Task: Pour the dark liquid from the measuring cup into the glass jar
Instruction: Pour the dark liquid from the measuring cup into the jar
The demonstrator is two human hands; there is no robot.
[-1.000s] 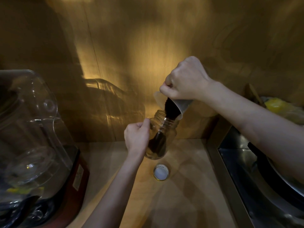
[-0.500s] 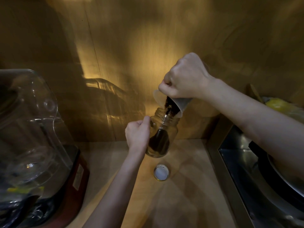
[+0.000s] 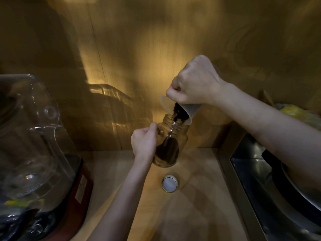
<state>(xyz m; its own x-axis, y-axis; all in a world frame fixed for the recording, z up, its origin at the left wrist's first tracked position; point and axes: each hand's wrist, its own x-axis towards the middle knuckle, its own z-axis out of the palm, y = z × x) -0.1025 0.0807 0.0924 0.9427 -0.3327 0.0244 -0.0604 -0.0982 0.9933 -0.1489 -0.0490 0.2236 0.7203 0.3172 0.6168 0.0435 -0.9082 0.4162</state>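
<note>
Dark liquid (image 3: 178, 113) runs from the translucent plastic measuring cup (image 3: 188, 110) my right hand (image 3: 194, 80) grips tipped over the clear glass jar (image 3: 171, 145), which my left hand (image 3: 144, 141) clasps on the wooden bench (image 3: 199, 197).

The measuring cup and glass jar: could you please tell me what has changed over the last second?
The right hand has tipped the measuring cup steeper; less dark liquid remains in it, more in the glass jar. The left hand still steadies the jar, and the lid stays on the counter.
</note>
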